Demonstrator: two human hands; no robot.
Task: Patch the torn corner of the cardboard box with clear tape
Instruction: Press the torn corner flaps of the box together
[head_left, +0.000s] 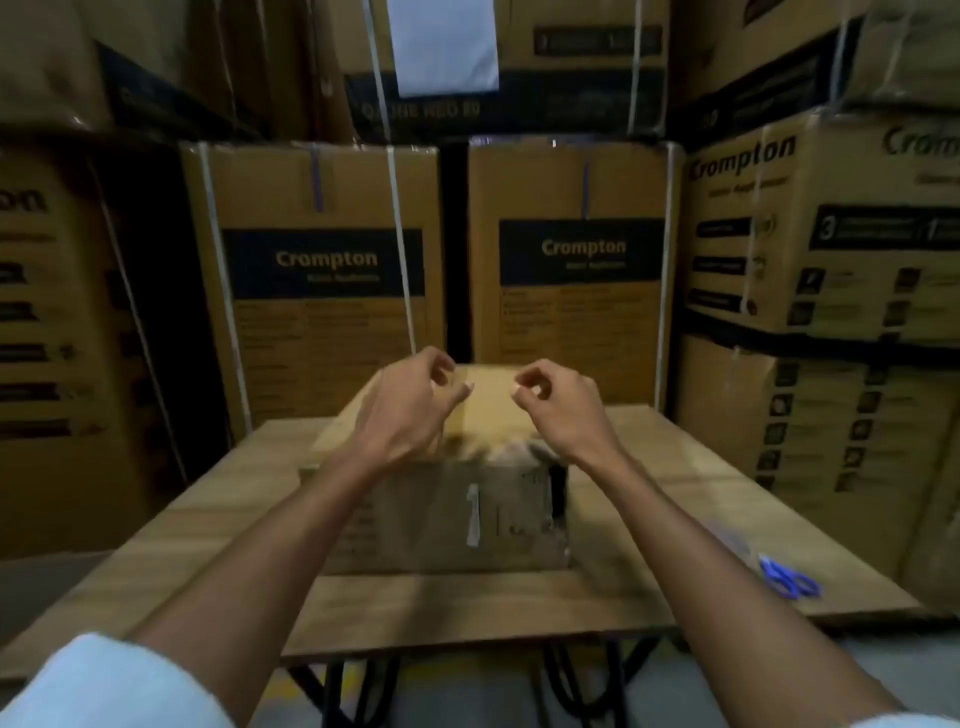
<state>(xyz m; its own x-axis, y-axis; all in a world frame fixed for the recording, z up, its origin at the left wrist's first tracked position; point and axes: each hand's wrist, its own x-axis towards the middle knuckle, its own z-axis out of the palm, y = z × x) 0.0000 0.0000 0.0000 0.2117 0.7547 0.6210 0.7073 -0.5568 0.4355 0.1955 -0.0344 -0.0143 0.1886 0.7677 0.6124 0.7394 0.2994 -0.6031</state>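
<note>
While both hands hover above the cardboard box (447, 514), each pinches thumb against fingertips, and a strip of clear tape may be stretched between them, but nothing of it can be made out against the brown top. The left hand (410, 402) is held over the left part of the box top, fingers curled, thumb tip pointing right. The right hand (556, 402) mirrors it just to the right, with a gap between the two. Whether either one truly grips something, or only pinches air, I cannot tell.

The box sits near the middle of a wooden table (171, 561), its front face toward the camera, with a white label strip and blurred dark print on it. Its near top edge is smeared by motion blur under the wrists, so the state of that edge is hard to read. A dark opening shows at the front right corner, which looks like the torn spot.

On the table's right side lie blue-handled scissors (789, 574), and just behind them a faint, glassy shape that could be a tape roll, too blurred to be sure. Pale sleeves (104, 686) are cut off at the bottom corners. Stacked cartons (322, 270) printed "Crompton" fill the background; their smaller print is unreadable.
</note>
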